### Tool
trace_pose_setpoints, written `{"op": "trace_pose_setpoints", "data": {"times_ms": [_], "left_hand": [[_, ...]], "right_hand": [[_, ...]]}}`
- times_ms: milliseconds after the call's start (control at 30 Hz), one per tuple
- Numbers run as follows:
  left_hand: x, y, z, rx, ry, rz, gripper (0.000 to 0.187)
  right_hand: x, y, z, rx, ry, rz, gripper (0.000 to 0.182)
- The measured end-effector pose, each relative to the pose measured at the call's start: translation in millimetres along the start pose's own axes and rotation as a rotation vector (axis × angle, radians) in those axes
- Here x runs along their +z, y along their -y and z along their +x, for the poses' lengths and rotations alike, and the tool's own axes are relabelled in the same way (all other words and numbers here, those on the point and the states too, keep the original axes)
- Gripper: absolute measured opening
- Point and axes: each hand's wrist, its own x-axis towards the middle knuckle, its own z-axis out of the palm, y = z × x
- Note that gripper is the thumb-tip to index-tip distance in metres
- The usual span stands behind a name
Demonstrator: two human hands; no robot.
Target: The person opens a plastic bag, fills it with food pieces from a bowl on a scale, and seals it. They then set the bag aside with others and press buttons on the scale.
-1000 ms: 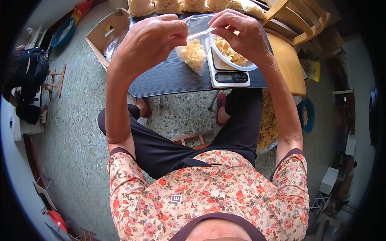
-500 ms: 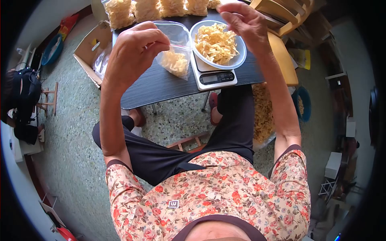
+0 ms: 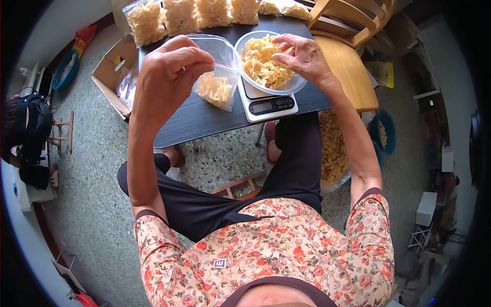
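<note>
My left hand (image 3: 176, 77) pinches the rim of a clear zip bag (image 3: 217, 51) and holds its mouth up. Pale yellow dried flakes (image 3: 215, 90) lie in the bottom of that bag. To its right, a white plastic bowl (image 3: 303, 84) heaped with the same dried flakes (image 3: 268, 66) rests on a kitchen scale (image 3: 271, 106). Over the bowl's right side is my right hand (image 3: 306, 57), its thumb and fingers curled around some flakes at the edge of the heap. The fingertips are partly hidden.
Several filled bags (image 3: 181, 16) stand along the back of the dark table (image 3: 204, 120). A wooden chair (image 3: 348, 71) is at the right, above a large bag of flakes (image 3: 333, 148). A cardboard box (image 3: 105, 84) stands left, and a small wooden stool (image 3: 240, 188) between my legs.
My right hand has come down from above the bowl's far edge into the flakes. My left hand still holds the bag's rim. The whole view has shifted slightly.
</note>
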Motion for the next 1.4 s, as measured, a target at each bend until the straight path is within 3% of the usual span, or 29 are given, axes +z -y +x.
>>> {"op": "trace_pose_setpoints", "data": {"times_ms": [33,167,300,367,500,667,833,967,1167,1267,1400], "left_hand": [[0,0,1,-0.001,0.0,0.0,0.008],[0,3,1,0.029,0.007,0.025,0.008],[2,5,1,0.029,-0.009,-0.001,0.008],[4,4,1,0.012,-0.013,-0.035,0.008],[3,1,2,-0.005,0.013,-0.038,0.007],[10,0,1,0.026,-0.006,-0.029,0.007],[16,5,-1,0.084,-0.044,0.011,0.007],[15,2,-1,0.05,-0.043,0.008,0.008],[7,4,-5,0.018,-0.03,0.007,0.007],[8,2,-6,0.012,-0.017,0.012,0.007],[6,-1,-4,0.048,-0.012,0.065,0.008]], "right_hand": [[3,-1,1,-0.05,-0.003,-0.108,0.031],[4,-5,-2,-0.095,-0.095,0.031,0.023],[-7,-4,-8,-0.016,-0.228,0.168,0.014],[-17,-4,-10,0.18,-0.27,0.529,0.015],[-19,-18,-12,0.199,-0.34,0.886,0.021],[-22,-15,-10,0.177,-0.339,1.157,0.02],[-19,29,2,0.002,-0.21,1.354,0.02],[-4,92,4,0.08,-0.244,1.212,0.017],[13,110,-5,0.052,-0.038,0.791,0.015],[14,108,-4,-0.299,-0.188,0.325,0.006],[10,99,2,-0.488,-0.174,0.186,0.008]]}}
